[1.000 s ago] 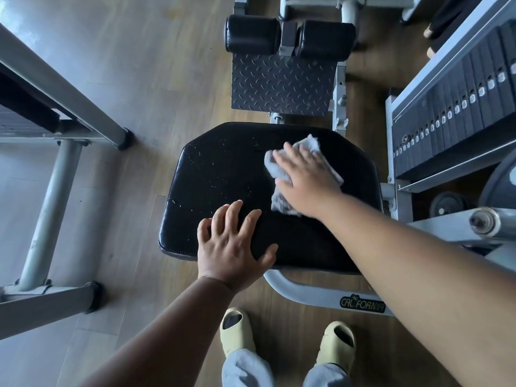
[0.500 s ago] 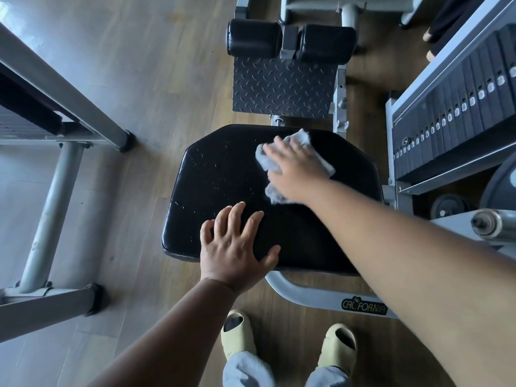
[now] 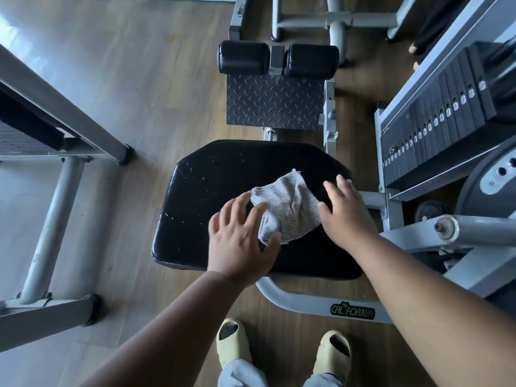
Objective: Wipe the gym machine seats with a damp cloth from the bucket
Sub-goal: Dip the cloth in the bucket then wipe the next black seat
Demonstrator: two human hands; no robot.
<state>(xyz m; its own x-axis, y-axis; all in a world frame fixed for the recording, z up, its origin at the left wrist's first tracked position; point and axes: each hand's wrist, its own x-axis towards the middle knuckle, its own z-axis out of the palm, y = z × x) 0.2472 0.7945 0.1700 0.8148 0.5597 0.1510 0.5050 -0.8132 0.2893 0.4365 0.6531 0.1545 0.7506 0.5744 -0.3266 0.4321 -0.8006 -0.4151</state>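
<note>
cloth [image 3: 287, 208] lies crumpled on the seat [image 3: 212, 191], about mid-pad, slightly toward my right. my left hand [image 3: 241, 241] rests on the seat's near half, fingers spread and fairly straight; index and thumb touch the cloth's left edge, thumb lying along its near corner. not clenched, no clear pinch, so i log it as released. my right hand [image 3: 347, 216] sits flat on the seat at the cloth's right edge, fingers straight and pointing away from me, thumb side against the fabric; also released, grasping nothing. small pale specks scattered over the seat's left and far parts. seat is black, on a grey frame [image 3: 301, 300] with a california label. beyond it a tread plate [image 3: 275, 100] and two black rollers [image 3: 279, 58]. weight stack [image 3: 435, 118] to my right. wood floor [image 3: 125, 79]; my two slippers [image 3: 231, 344] below the frame
</note>
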